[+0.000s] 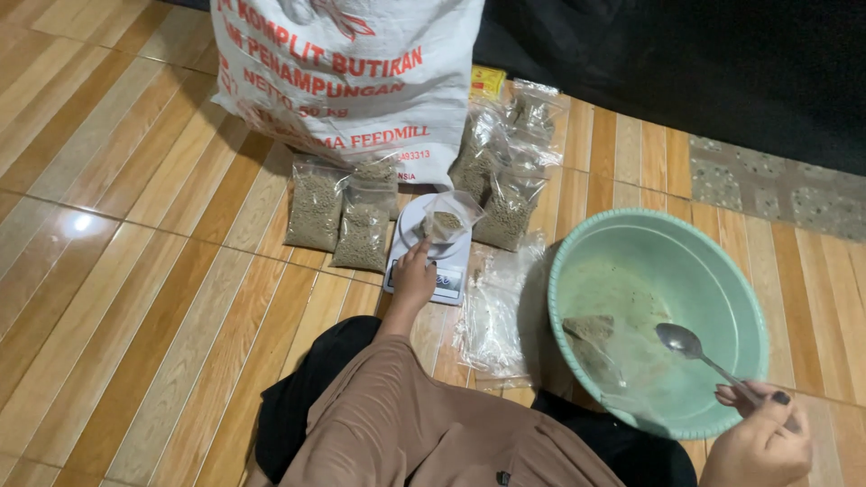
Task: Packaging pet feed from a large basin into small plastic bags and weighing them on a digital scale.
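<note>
Steadying the small plastic bag (448, 219) on the white scale (427, 260), the left hand (414, 278) is pinching its edge; the right hand (762, 442) is gripping a metal spoon (695, 350) over the green basin (577, 248).

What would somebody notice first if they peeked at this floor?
Probably the big green basin on the right, where the right hand holds a metal spoon over a little leftover feed. Next, the huge white sack standing at the top, with filled clear bags of pellets lined up before it. In the middle, the left hand steadies a small bag on a white scale.
</note>
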